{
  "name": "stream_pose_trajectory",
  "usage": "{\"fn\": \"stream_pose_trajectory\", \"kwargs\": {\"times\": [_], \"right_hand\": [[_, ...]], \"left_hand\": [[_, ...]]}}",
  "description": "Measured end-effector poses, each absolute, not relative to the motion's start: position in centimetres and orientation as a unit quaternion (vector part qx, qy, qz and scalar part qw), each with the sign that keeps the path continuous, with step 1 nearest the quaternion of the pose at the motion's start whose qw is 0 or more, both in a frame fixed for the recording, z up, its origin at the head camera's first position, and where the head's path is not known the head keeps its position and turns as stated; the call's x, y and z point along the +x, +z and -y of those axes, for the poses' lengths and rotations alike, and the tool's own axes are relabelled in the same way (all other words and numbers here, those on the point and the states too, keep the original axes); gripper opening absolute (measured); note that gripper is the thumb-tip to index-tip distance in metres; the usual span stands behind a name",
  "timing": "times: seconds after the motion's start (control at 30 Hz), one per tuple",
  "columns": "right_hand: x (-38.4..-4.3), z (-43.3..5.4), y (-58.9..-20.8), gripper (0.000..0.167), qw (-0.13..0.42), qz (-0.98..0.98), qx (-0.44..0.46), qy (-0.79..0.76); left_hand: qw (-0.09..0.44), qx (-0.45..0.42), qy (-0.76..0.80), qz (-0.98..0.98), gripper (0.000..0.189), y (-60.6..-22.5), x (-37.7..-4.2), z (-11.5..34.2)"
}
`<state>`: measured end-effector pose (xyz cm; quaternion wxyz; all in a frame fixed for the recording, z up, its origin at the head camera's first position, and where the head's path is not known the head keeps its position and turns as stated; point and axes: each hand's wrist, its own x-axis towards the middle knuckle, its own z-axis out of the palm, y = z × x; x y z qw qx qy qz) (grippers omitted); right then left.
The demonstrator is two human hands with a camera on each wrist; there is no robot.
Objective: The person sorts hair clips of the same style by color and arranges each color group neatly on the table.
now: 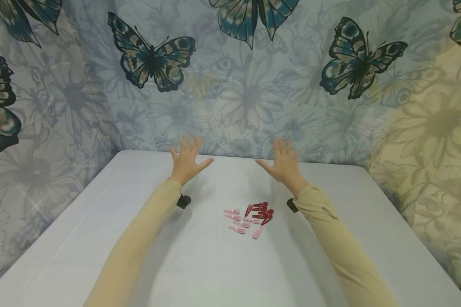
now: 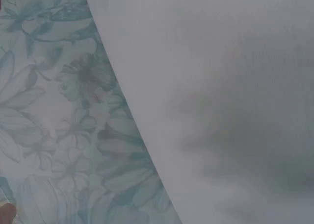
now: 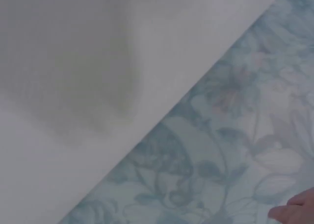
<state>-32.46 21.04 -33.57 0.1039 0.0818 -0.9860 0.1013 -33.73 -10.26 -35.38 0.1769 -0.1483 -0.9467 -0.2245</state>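
Note:
Both hands are raised above the far part of the white table, fingers spread and holding nothing. My left hand [image 1: 186,162] is left of the middle, its thumb stretched out to the right. Opposite it, my right hand [image 1: 286,165] points its thumb to the left. Nearer than the hands lies a loose group of snap hair clips. Several pink hair clips [image 1: 237,230] lie at the left and front of the group, and several dark red hair clips [image 1: 262,212] overlap at its right and back. In the right wrist view, a few fingertips [image 3: 289,213] show at the lower right corner.
The white table [image 1: 199,264] has its far edge close to a wall covering [image 1: 249,102] printed with flowers and butterflies. A dark wrist camera [image 1: 183,201] sits at the left cuff and another wrist camera [image 1: 292,205] at the right. Soft hand shadows fall on the tabletop.

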Motion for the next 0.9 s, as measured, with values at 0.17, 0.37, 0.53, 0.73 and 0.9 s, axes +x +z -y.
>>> {"fn": "stream_pose_trajectory", "kwargs": {"times": [0.17, 0.37, 0.53, 0.73, 0.9], "right_hand": [[-31.2, -20.1, -33.1, 0.090, 0.143, 0.969, 0.106, 0.171], [-29.3, -19.5, -33.3, 0.077, 0.214, 0.938, 0.130, 0.238], [-27.3, -18.7, -34.2, 0.065, 0.271, 0.897, 0.134, 0.322], [-24.8, -17.7, -35.5, 0.038, 0.343, 0.826, 0.149, 0.423], [-23.3, -17.1, -36.9, 0.031, 0.337, 0.796, 0.183, 0.468]], "left_hand": [[0.226, -0.168, -0.274, 0.919, 0.064, -35.3, -32.4, 9.6], [0.267, -0.193, -0.399, 0.856, 0.045, -35.0, -30.8, 8.3], [0.261, -0.197, -0.492, 0.807, 0.036, -35.6, -29.1, 7.4], [0.269, -0.191, -0.534, 0.779, 0.024, -37.1, -27.1, 6.5], [0.248, -0.177, -0.563, 0.768, 0.022, -37.9, -25.9, 6.1]]}}
